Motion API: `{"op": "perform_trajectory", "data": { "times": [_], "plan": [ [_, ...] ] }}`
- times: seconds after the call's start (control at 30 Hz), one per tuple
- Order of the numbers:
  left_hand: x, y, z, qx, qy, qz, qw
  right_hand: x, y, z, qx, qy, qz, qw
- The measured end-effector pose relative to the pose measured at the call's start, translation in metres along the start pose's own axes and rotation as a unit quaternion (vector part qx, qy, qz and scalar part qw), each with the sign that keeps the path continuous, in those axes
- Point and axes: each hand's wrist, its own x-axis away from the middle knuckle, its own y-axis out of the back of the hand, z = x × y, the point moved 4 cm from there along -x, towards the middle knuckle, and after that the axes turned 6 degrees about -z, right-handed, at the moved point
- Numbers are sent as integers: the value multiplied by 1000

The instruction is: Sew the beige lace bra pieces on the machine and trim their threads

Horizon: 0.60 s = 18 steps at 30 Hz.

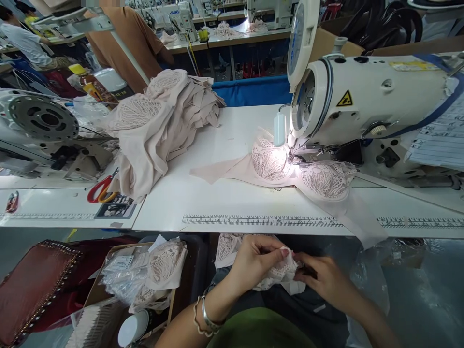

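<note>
Over my lap, below the table edge, my left hand [258,261] pinches a pale pink lace bra cup [281,270] between thumb and fingers. My right hand [321,278] grips the right side of the same lace piece with its fingertips. More lace fabric [226,247] lies on my lap just behind the left hand. On the table above, a pale pink bra [322,181] sits under the lit needle area of a white sewing machine [377,96]. One of its wings hangs over the front edge.
A heap of pale pink bras [163,121] lies at the left of the table beside red-and-orange-handled scissors [102,189]. A second machine [47,130] stands far left. Below are an open box [123,270] with lace cups and a red stool [36,290]. A person in brown [123,43] is behind.
</note>
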Motion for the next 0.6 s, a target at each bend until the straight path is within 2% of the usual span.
{"op": "perform_trajectory", "data": {
  "times": [0.13,0.17,0.27,0.37,0.47,0.5,0.53,0.6],
  "plan": [
    [0,3,1,14,-4,-22,1000,1,2,3,19,32,-100,994],
    [0,3,1,18,-6,-22,1000,1,2,5,10,49,-107,993],
    [2,3,2,15,-9,-15,1000,-3,-5,11,-9,75,-43,996],
    [4,10,0,-19,-28,-28,999,-5,-6,13,16,45,27,999],
    [4,22,-9,-55,-151,-46,986,5,-2,22,-4,97,60,993],
    [3,22,-11,-45,-199,-25,979,12,-1,24,-17,132,57,989],
    [1,19,-11,-26,-234,20,972,21,-2,25,-27,165,49,985],
    [-2,2,-4,-10,-252,166,953,40,-9,22,-11,204,19,979]
  ]
}}
